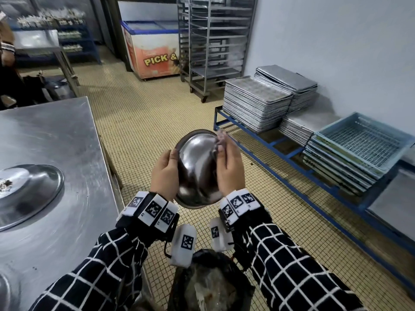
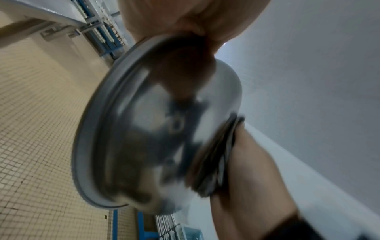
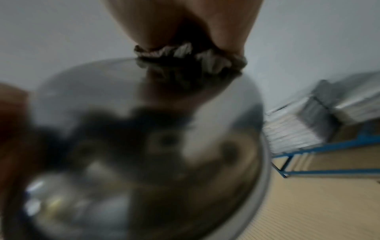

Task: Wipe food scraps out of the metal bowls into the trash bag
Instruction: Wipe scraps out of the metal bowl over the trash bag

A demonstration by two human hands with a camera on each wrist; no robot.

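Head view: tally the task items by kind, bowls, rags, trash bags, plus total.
Metal bowls: 2, one held in both hands, one on the steel table
Rags: 1
Trash bags: 1
Total: 4

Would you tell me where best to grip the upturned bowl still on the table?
Probably by its rim: the bowl lies dome-up on the table, with scraps on its base, and the smooth dome offers no purchase. Come in from the right, the table-edge side, nearest the left hand, hooking fingers under the flared rim.
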